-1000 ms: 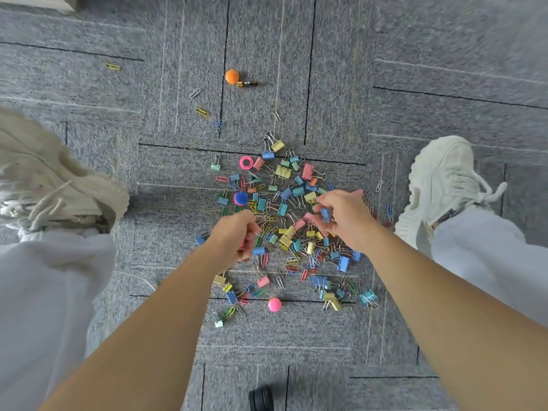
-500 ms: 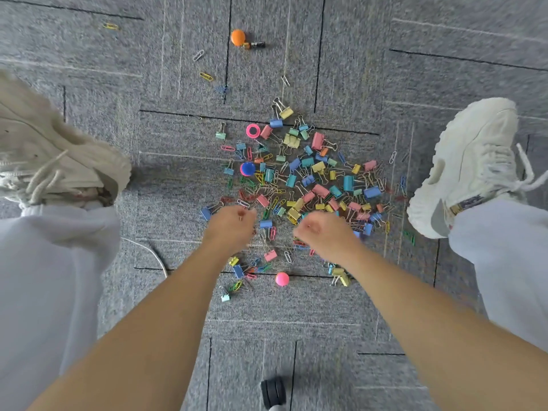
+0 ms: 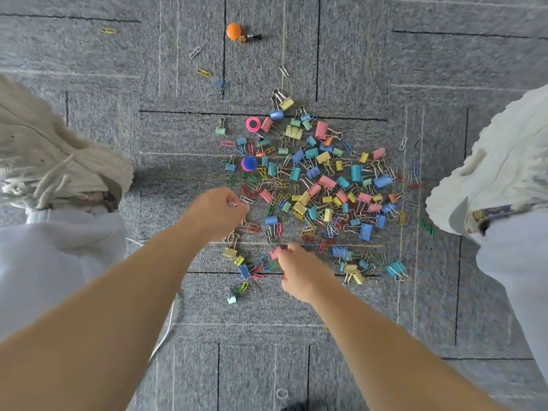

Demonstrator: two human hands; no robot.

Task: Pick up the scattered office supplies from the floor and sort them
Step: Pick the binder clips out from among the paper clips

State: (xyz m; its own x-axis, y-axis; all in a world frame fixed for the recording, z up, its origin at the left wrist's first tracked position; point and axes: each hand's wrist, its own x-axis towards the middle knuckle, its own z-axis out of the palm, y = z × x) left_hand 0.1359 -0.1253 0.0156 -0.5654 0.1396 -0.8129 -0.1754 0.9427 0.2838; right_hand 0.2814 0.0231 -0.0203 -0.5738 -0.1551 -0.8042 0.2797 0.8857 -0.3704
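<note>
A heap of coloured binder clips and paper clips (image 3: 323, 185) lies scattered on the grey carpet between my feet. My left hand (image 3: 218, 213) hovers at the heap's near left edge, fingers curled, pinching what looks like a reddish paper clip (image 3: 238, 204) at its fingertips. My right hand (image 3: 299, 272) is lower, at the near edge, and pinches a pink binder clip (image 3: 275, 253) between thumb and fingers. A pink tape ring (image 3: 253, 124) and a blue round button (image 3: 249, 164) sit on the heap's far left.
My white shoes stand left (image 3: 59, 161) and right (image 3: 492, 167) of the heap. An orange round piece (image 3: 233, 31) with a small dark cylinder lies farther off, with stray paper clips (image 3: 203, 73) nearby. A white cable (image 3: 169, 327) runs under my left arm. A clear ring (image 3: 281, 393) lies close to me.
My right hand has drawn back from the middle of the heap to its near edge and now pinches a pink binder clip. The pink ball is now hidden under it. My left hand stayed put.
</note>
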